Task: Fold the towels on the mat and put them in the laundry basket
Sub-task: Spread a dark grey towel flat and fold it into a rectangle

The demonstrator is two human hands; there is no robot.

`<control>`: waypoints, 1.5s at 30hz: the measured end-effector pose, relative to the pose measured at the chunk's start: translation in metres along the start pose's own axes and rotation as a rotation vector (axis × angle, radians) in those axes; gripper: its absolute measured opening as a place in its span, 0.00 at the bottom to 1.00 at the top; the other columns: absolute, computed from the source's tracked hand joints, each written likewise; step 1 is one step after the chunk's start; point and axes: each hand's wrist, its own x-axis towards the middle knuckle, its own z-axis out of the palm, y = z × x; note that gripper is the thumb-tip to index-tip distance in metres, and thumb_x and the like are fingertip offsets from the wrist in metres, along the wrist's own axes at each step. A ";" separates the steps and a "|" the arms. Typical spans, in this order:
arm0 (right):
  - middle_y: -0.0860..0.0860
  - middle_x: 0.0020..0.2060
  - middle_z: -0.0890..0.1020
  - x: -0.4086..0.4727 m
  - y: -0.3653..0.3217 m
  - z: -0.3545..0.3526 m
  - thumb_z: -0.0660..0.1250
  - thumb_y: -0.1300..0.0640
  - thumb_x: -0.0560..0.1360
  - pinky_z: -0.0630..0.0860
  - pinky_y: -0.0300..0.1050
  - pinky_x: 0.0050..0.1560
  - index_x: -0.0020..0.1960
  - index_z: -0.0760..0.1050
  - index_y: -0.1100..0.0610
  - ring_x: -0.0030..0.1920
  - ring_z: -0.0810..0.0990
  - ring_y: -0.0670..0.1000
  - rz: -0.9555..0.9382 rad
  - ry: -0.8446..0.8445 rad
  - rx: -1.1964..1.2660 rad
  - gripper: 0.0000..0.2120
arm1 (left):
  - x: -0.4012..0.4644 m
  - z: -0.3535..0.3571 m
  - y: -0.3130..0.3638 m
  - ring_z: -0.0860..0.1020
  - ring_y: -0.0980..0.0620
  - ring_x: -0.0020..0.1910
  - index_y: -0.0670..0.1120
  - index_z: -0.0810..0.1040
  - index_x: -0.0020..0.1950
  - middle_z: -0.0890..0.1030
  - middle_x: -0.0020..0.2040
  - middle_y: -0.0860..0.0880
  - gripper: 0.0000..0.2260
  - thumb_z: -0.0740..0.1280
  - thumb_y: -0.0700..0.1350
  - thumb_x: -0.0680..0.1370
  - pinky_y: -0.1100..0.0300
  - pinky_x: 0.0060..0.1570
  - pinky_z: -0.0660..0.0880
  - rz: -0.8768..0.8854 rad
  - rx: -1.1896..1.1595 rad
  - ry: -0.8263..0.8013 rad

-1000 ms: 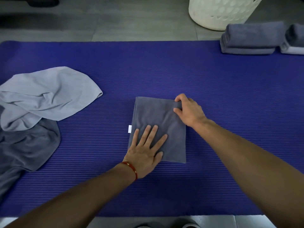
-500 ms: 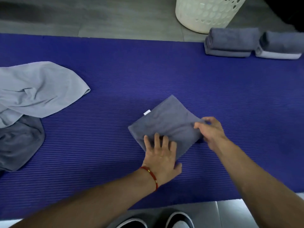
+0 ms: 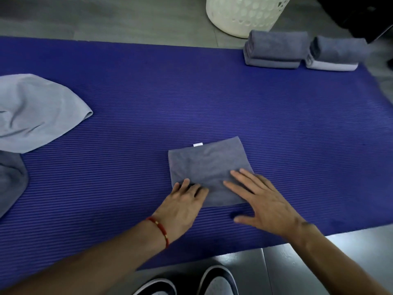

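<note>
A small dark grey towel, already folded into a rough rectangle with a white tag at its far edge, lies flat on the blue ribbed mat, a little right of centre and close to the mat's near edge. The left hand, with a red bracelet at the wrist, rests at the towel's near left corner; its fingers are bent at the tips and seem to press or nip the cloth, though whether they actually pinch an edge I cannot tell. The right hand lies with straight, spread fingers across the near right part of the towel, holding nothing — just flattening it.

Two folded stacks sit at the mat's far right edge, just beside the white laundry basket, which stands on the floor beyond. A loose pale grey towel and a darker one wait crumpled at the left.

The towel looks light, soft and limp, with a nap that should cling slightly to the ribbed mat, so it will sag and unfold if lifted from one point. For the next fold, the likely best hold is both near corners, pinched through all the layers at once and carried over together; for lifting, a flat hand slid under the bundle would keep it tidy.
</note>
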 end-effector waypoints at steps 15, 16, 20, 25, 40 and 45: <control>0.42 0.43 0.85 0.038 0.014 -0.050 0.71 0.50 0.77 0.82 0.49 0.49 0.53 0.80 0.42 0.44 0.84 0.43 0.246 -0.136 0.674 0.06 | -0.038 -0.012 -0.064 0.82 0.62 0.51 0.59 0.77 0.60 0.83 0.50 0.60 0.12 0.73 0.54 0.77 0.63 0.51 0.80 -0.339 -0.861 0.223; 0.42 0.42 0.85 0.042 0.015 -0.050 0.71 0.49 0.77 0.82 0.50 0.48 0.52 0.81 0.42 0.44 0.84 0.43 0.270 -0.113 0.699 0.05 | -0.038 -0.008 -0.063 0.81 0.63 0.52 0.60 0.76 0.63 0.82 0.52 0.61 0.18 0.74 0.55 0.75 0.64 0.51 0.79 -0.367 -0.873 0.227; 0.40 0.41 0.85 0.055 0.017 -0.045 0.72 0.44 0.75 0.79 0.43 0.44 0.50 0.80 0.40 0.42 0.83 0.39 0.460 -0.007 0.771 0.05 | -0.027 -0.006 -0.060 0.82 0.64 0.51 0.56 0.76 0.65 0.83 0.53 0.59 0.20 0.75 0.54 0.75 0.63 0.53 0.81 -0.517 -0.946 0.331; 0.42 0.45 0.83 0.068 0.006 -0.045 0.71 0.42 0.76 0.78 0.43 0.43 0.55 0.77 0.45 0.46 0.83 0.46 0.666 0.112 0.711 0.11 | 0.000 -0.012 -0.062 0.80 0.62 0.47 0.50 0.78 0.63 0.82 0.49 0.57 0.15 0.70 0.55 0.79 0.72 0.41 0.74 -0.624 -0.857 0.440; 0.48 0.81 0.59 0.108 -0.027 0.006 0.42 0.36 0.83 0.47 0.71 0.78 0.80 0.57 0.42 0.82 0.50 0.52 0.486 0.063 0.241 0.28 | 0.025 -0.011 -0.077 0.80 0.59 0.43 0.50 0.82 0.56 0.82 0.43 0.57 0.16 0.76 0.57 0.74 0.66 0.42 0.76 -0.774 -0.711 0.424; 0.53 0.83 0.50 0.106 -0.019 0.012 0.42 0.35 0.82 0.45 0.66 0.80 0.83 0.53 0.48 0.82 0.49 0.55 0.774 0.172 0.422 0.33 | 0.028 -0.013 -0.084 0.83 0.56 0.34 0.48 0.84 0.38 0.84 0.34 0.52 0.13 0.77 0.57 0.72 0.55 0.41 0.83 -0.803 -0.769 0.338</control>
